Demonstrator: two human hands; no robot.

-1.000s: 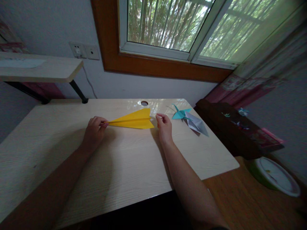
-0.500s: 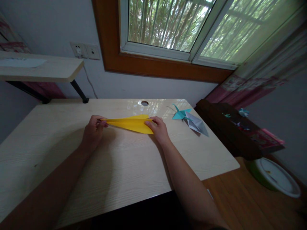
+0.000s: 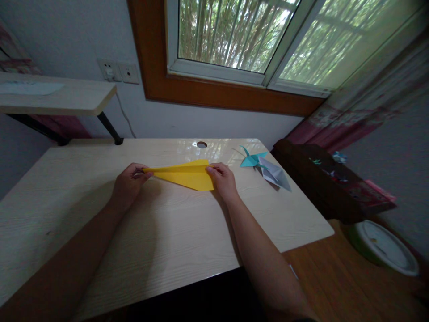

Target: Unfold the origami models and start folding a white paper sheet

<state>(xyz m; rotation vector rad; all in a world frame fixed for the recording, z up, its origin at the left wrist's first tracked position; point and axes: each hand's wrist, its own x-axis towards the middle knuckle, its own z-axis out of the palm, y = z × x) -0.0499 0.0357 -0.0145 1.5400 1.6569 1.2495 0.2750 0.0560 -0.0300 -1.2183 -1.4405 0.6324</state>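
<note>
Head view: a yellow plane (image 3: 186, 173) is held just above the tabletop (image 3: 167, 232), near the middle of the far edge. Its pointed nose is pinched by the closed fingers of the left hand (image 3: 127, 185), and its wide tail end is gripped by the closed fingers of the right hand (image 3: 223, 179). The paper is already folded into a long dart with a sharp centre crease and one wing sloping down toward the near edge; judged from this, the folding is nearly done and only the wings seem left to set. A teal crane (image 3: 253, 159) and a grey plane (image 3: 276, 175) lie finished near the far right corner.
</note>
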